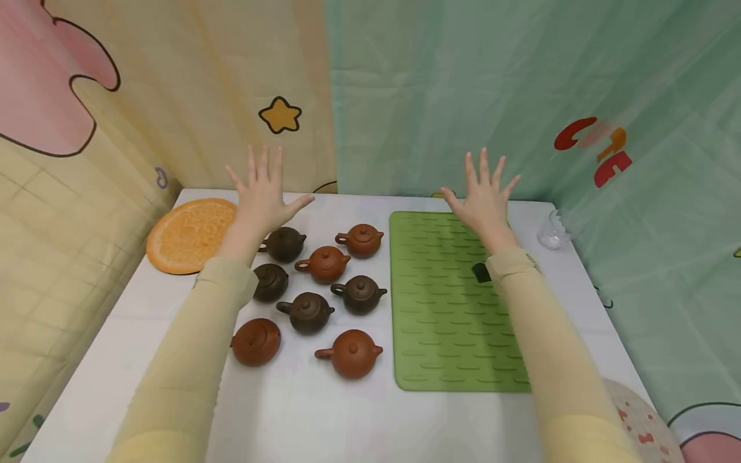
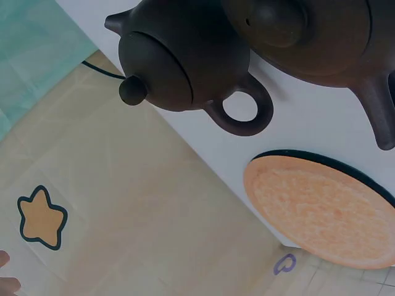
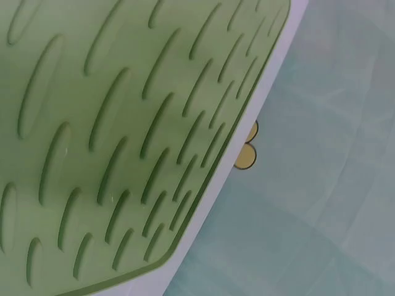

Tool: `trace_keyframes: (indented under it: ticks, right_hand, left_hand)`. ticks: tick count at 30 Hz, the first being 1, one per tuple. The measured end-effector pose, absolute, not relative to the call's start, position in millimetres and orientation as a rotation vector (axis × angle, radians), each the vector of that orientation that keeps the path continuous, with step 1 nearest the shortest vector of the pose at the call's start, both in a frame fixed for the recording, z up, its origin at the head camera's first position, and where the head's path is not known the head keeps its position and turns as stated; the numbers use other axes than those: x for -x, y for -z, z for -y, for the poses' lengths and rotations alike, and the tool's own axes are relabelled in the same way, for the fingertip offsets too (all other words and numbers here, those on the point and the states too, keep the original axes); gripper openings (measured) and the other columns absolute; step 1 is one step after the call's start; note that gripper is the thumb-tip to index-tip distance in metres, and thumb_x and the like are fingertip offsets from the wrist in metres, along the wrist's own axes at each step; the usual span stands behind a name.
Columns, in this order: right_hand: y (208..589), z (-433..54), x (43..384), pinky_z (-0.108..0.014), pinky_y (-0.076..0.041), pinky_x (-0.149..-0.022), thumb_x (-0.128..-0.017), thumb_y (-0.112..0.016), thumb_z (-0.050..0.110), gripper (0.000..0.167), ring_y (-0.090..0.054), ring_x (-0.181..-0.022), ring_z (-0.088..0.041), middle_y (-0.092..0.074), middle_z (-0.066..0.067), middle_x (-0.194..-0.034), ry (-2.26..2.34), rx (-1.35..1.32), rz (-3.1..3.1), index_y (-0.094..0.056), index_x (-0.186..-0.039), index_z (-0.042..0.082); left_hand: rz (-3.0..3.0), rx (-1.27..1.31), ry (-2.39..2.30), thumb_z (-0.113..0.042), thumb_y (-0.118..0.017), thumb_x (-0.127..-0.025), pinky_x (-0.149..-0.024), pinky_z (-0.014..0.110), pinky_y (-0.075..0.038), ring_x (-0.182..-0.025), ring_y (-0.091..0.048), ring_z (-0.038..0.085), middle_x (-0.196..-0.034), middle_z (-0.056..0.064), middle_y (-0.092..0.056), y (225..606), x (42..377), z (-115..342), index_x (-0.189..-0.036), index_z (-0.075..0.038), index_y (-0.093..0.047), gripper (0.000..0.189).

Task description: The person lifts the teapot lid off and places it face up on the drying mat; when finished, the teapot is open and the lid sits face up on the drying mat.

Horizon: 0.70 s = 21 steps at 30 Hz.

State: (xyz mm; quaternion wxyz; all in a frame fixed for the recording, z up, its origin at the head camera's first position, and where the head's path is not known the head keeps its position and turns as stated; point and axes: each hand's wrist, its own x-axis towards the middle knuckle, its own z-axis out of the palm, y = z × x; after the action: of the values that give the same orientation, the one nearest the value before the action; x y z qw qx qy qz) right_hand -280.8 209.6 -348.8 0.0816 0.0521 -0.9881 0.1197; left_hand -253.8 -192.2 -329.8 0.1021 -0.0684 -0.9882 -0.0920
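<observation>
Both hands are raised over the far side of the table, fingers spread and holding nothing. My left hand [image 1: 260, 200] is above the far-left teapots, next to a dark teapot [image 1: 286, 244]. That teapot, with its loop handle, also fills the top of the left wrist view, where two fingertips [image 2: 7, 285] show at the edge. Several more teapots stand nearby, among them a reddish-brown teapot [image 1: 327, 265] and another dark teapot [image 1: 360, 296]. My left sleeve partly hides some. My right hand [image 1: 485, 202] is over the far end of a green ridged mat [image 1: 446, 308].
An orange-slice round mat [image 1: 188, 238] lies at the far left corner. Near the right edge is a clear glass cup [image 1: 554, 233]. A pale round patterned piece [image 1: 642, 424] sits at the near right. Printed curtains [image 1: 440, 96] hang behind and beside the white table [image 1: 301, 418].
</observation>
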Motion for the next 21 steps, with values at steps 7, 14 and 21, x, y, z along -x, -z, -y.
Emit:
trace_keyframes:
  ticks: [7,14,21]
  right_hand:
    - [346,-205,269,-0.075,0.009,-0.109,-0.097,-0.044,0.062,0.088,0.022,-0.147,-0.042,0.012,-0.008,-0.166,-0.354,-0.275,2.922,0.003,-0.159,0.023]
    - [349,-182,231,-0.074,0.004,-0.111,-0.097,-0.056,0.050,0.081,0.008,-0.150,-0.044,-0.004,-0.009,-0.167,-0.439,-0.532,2.820,-0.016,-0.159,0.016]
    - [370,-150,160,-0.069,-0.002,-0.115,-0.094,-0.064,0.033,0.068,-0.015,-0.150,-0.040,-0.030,-0.011,-0.160,-0.680,-0.911,2.680,-0.037,-0.151,0.009]
  left_hand:
    - [2.916,0.281,0.234,-0.066,-0.055,-0.090,-0.109,0.074,0.012,-0.150,0.019,0.039,-0.164,0.022,0.005,326,242,195,-0.159,-0.010,0.003,0.106]
    - [2.757,0.557,0.264,-0.050,-0.064,-0.091,-0.112,0.074,-0.004,-0.151,-0.004,0.044,-0.158,0.024,-0.025,324,208,184,-0.153,-0.005,-0.029,0.085]
    - [2.560,0.941,0.544,-0.028,-0.075,-0.086,-0.114,0.062,-0.027,-0.145,-0.029,0.041,-0.143,0.019,-0.051,344,140,171,-0.136,-0.003,-0.055,0.059]
